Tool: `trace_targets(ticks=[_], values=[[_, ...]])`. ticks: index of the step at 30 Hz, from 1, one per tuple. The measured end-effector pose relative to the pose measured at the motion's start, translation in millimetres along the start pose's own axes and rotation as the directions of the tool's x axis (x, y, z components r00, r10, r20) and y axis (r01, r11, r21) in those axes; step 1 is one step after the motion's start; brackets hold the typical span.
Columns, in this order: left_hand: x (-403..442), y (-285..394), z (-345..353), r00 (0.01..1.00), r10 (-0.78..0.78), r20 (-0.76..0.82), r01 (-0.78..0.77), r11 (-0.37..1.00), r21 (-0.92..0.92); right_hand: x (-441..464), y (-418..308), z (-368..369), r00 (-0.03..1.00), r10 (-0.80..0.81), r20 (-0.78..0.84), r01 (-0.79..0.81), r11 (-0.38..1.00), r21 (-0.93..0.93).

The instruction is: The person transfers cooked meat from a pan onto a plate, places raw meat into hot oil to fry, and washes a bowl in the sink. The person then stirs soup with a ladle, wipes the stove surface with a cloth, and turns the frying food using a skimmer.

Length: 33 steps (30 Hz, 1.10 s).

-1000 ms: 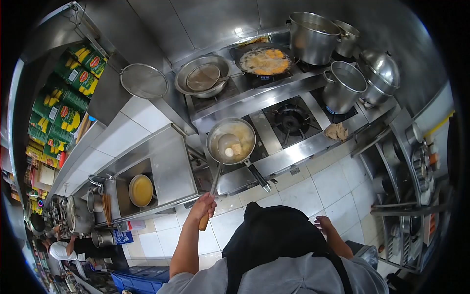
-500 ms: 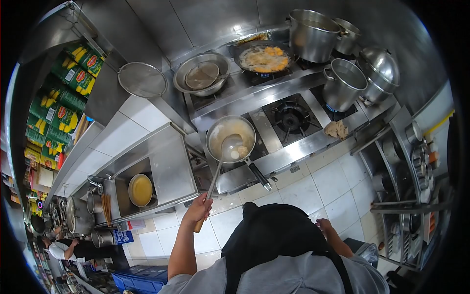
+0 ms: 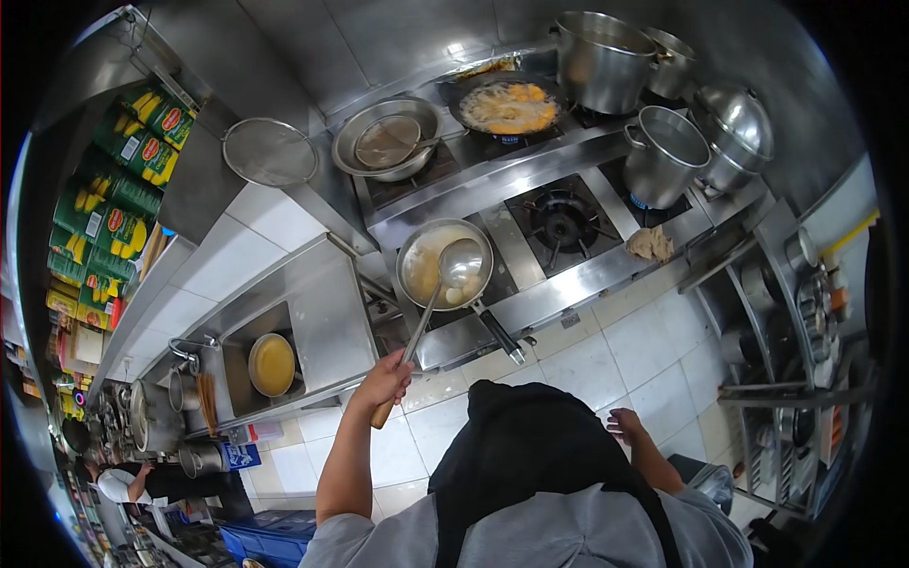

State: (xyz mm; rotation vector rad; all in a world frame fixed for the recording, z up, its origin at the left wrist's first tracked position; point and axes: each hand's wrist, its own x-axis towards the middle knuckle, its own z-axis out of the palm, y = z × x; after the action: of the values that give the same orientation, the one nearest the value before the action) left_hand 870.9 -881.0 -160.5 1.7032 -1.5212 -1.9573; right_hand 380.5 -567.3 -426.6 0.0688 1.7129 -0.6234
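Two hands, one in use. Left hand [image 3: 381,381]: fingers wrapped around ladle [image 3: 418,329] near the wooden grip. Likely held that far back to keep skin off the heat. Ladle bowl sits in pan [image 3: 405,251], over pale pieces [image 3: 454,294] and cloudy liquid. Right hand [image 3: 623,426]: fingers loosely open beside apron [image 3: 540,431], no grip visible; partly hidden.

Pan is at the front of stove [image 3: 544,305], nearest the body, presumably for easy reach. Pan handle [image 3: 498,333] sticks out past the front edge, untouched. Wok [image 3: 457,102] with bubbling oil is behind, over a lit burner. Strainer [image 3: 383,142] rests in basin [image 3: 350,134], probably so drips get caught. Cloth [image 3: 650,244] lies near the front edge, bunched.
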Motion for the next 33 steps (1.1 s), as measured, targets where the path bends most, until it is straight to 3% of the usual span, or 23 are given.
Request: trace_targets(ticks=[12,21,33], values=[[-6,-16,13,1.0,-0.022,0.007,0.023,0.995,-0.097,11,34,-3,0.997,0.079,0.003,-0.079,0.997,-0.014],[-12,-9,23,1.0,-0.007,0.028,0.01,0.996,-0.093,4,6,1,0.999,0.047,-0.008,-0.047,0.999,-0.008],[-13,-13,46,0.989,-0.006,-0.147,0.01,1.0,0.028,4,-2,3,1.0,0.026,0.008,-0.025,0.999,-0.025]])
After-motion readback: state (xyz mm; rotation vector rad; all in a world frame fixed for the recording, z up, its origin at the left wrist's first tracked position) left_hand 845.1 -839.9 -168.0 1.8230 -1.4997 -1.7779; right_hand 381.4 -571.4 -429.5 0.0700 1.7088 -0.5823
